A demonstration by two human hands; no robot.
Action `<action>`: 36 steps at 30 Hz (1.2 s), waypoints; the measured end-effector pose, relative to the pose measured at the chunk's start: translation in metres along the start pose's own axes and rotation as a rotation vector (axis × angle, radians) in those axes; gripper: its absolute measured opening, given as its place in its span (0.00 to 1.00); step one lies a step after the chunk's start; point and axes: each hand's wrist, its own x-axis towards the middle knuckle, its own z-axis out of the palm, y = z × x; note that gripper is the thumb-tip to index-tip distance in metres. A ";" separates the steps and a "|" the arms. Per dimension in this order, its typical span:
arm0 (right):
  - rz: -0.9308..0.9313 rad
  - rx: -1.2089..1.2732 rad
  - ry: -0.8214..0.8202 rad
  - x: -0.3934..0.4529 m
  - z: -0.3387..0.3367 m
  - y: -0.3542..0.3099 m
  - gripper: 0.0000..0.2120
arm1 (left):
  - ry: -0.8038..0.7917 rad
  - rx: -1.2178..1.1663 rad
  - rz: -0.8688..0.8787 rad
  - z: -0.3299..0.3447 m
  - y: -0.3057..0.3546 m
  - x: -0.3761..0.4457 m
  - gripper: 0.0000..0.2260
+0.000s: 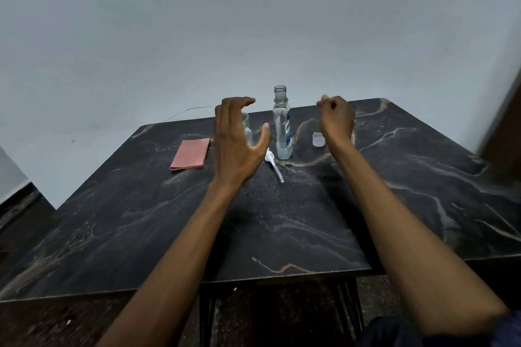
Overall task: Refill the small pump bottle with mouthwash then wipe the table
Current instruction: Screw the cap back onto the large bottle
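A tall clear mouthwash bottle (282,127) stands uncapped near the far middle of the black marble table (282,220), holding a little pale liquid. Its translucent cap (318,139) sits to the right on the table. The small clear pump bottle (247,129) stands left of it, mostly hidden behind my left hand (235,138), which hovers open with fingers spread and holds nothing. The white pump head with its tube (273,162) lies on the table in front of the bottles. My right hand (337,118) is raised right of the mouthwash bottle, fingers curled shut, nothing visible in it.
A folded pink cloth (191,154) lies at the far left of the table. A grey wall rises just behind the table's far edge. A dark brown edge (504,132) stands at the right.
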 end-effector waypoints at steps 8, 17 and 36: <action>0.073 -0.606 -0.212 0.004 0.000 0.018 0.19 | -0.269 0.045 -0.070 0.030 0.029 -0.007 0.29; -0.067 -0.387 -0.086 -0.002 0.000 0.010 0.08 | -0.248 0.144 -0.331 0.062 0.046 -0.005 0.37; -0.306 0.433 -0.308 -0.008 -0.013 -0.039 0.13 | -0.397 -0.112 -0.383 0.077 0.020 -0.007 0.17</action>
